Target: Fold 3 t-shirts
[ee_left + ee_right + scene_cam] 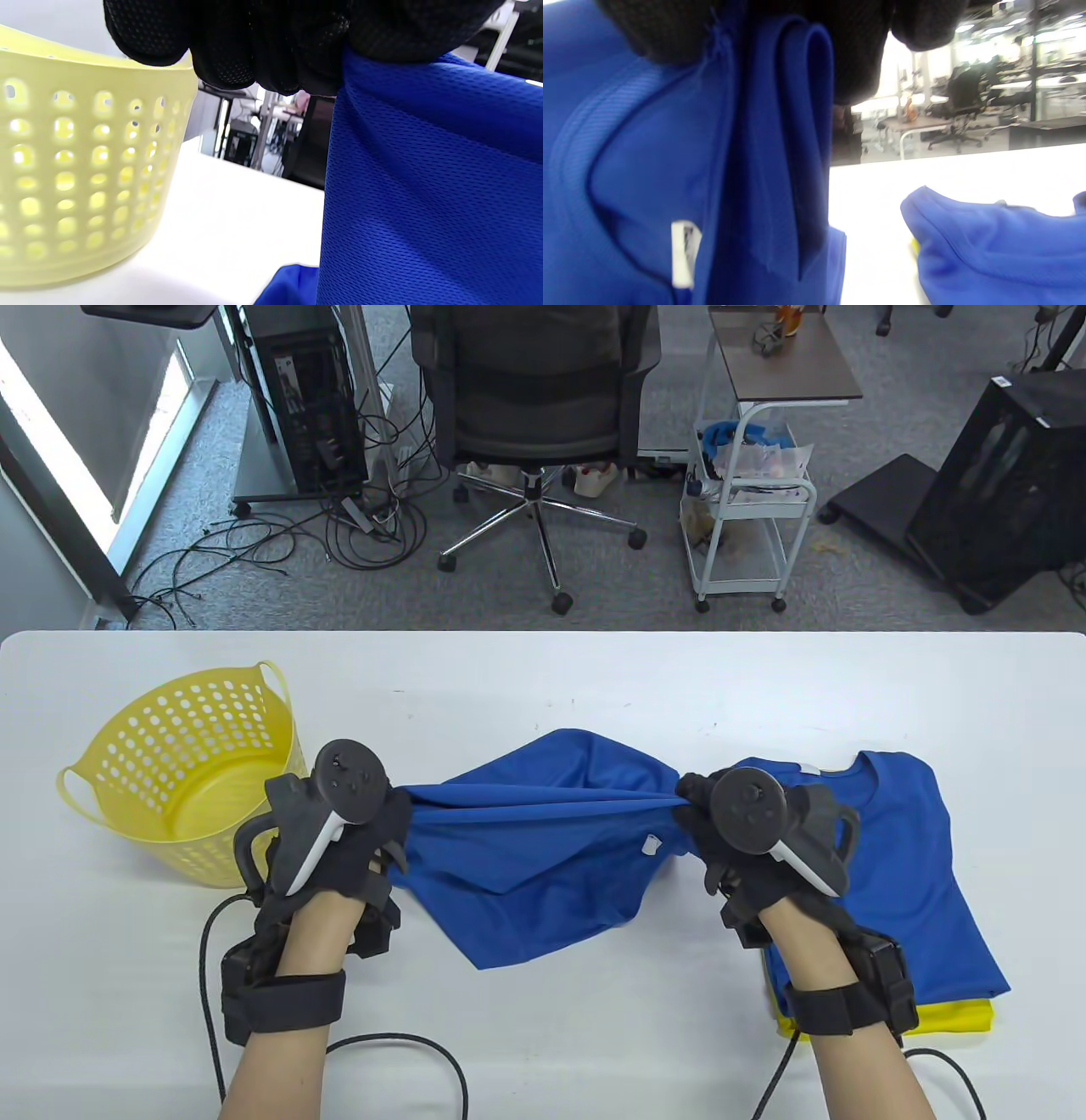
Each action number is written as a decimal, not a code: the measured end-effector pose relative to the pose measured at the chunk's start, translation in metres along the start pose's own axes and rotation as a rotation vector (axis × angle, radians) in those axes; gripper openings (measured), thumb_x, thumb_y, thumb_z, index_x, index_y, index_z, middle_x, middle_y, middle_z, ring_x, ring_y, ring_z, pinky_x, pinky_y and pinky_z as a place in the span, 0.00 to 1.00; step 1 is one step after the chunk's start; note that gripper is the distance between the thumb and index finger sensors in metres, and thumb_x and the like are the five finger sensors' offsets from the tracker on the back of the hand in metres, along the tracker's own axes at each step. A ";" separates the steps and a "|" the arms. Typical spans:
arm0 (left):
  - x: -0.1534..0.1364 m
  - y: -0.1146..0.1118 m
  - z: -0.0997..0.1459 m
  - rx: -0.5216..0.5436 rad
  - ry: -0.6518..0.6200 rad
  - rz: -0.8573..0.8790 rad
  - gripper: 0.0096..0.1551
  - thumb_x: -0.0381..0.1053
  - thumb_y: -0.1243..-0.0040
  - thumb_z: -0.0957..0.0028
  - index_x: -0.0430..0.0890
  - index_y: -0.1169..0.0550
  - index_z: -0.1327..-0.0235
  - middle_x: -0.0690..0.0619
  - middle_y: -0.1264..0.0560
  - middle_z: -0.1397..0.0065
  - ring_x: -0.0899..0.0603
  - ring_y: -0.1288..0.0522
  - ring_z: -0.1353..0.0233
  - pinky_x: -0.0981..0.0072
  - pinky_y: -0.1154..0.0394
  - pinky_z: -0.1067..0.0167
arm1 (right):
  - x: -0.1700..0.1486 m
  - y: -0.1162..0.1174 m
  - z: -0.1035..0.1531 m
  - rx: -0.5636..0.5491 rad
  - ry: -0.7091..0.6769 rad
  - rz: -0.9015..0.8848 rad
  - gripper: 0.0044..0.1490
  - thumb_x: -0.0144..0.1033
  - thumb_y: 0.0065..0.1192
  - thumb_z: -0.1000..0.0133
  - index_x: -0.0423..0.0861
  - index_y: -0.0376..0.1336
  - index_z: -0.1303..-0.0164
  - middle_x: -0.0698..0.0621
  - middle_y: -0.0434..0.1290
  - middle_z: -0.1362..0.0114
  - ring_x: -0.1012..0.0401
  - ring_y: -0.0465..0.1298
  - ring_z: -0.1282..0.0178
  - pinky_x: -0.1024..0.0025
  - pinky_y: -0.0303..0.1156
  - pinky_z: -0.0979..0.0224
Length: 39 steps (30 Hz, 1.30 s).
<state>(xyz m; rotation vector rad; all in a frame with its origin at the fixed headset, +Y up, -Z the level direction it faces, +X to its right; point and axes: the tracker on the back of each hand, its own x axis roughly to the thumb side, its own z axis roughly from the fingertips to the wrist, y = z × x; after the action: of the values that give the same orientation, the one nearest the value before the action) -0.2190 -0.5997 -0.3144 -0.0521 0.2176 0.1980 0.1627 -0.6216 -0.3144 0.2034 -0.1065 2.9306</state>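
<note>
Stretching between both hands, a blue t-shirt (543,848) hangs bunched along its top edge above the middle of the counter (594,678), its lower folds draping down onto the white surface near the front edge. The left hand (339,848) grips one bunched end with fingers curled tightly round the cloth; the left wrist view shows the gloved fingers (263,46) clenched over the blue mesh fabric. The right hand (755,848) grips the other end the same way, and the right wrist view shows cloth gathered in folds under its fingers (857,46), with a small white label (685,254) hanging by the collar seam. Beneath and beyond the right hand, toward the counter's right end, a folded blue t-shirt (916,865) lies flat on top of a folded yellow t-shirt (950,1016), whose edge shows along the front. A yellow perforated basket (187,772) stands near the counter's left end, just beside the left hand.
</note>
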 end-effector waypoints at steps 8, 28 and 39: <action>0.007 -0.026 -0.005 -0.242 -0.039 -0.102 0.21 0.61 0.38 0.52 0.52 0.17 0.52 0.51 0.24 0.39 0.43 0.28 0.35 0.49 0.28 0.36 | -0.009 0.043 -0.008 0.402 -0.053 0.051 0.26 0.43 0.66 0.53 0.51 0.72 0.45 0.49 0.78 0.40 0.49 0.77 0.41 0.45 0.66 0.31; 0.062 0.099 -0.091 0.529 -0.110 0.129 0.20 0.62 0.48 0.50 0.59 0.24 0.48 0.58 0.30 0.34 0.47 0.32 0.30 0.53 0.31 0.31 | -0.010 -0.115 -0.111 -0.594 0.080 0.157 0.27 0.50 0.67 0.56 0.56 0.72 0.47 0.57 0.79 0.42 0.53 0.76 0.37 0.45 0.63 0.27; 0.013 -0.097 -0.059 -0.105 -0.056 -0.098 0.20 0.61 0.41 0.53 0.55 0.17 0.53 0.54 0.24 0.40 0.45 0.27 0.36 0.52 0.27 0.36 | -0.035 0.087 -0.067 0.090 0.077 0.171 0.26 0.46 0.66 0.56 0.52 0.73 0.48 0.54 0.79 0.44 0.54 0.78 0.41 0.49 0.67 0.29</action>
<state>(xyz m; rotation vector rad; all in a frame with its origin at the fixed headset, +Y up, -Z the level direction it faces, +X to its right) -0.1993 -0.6965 -0.3723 -0.1611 0.1482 0.1127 0.1697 -0.7079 -0.3908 0.0984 0.0208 3.1118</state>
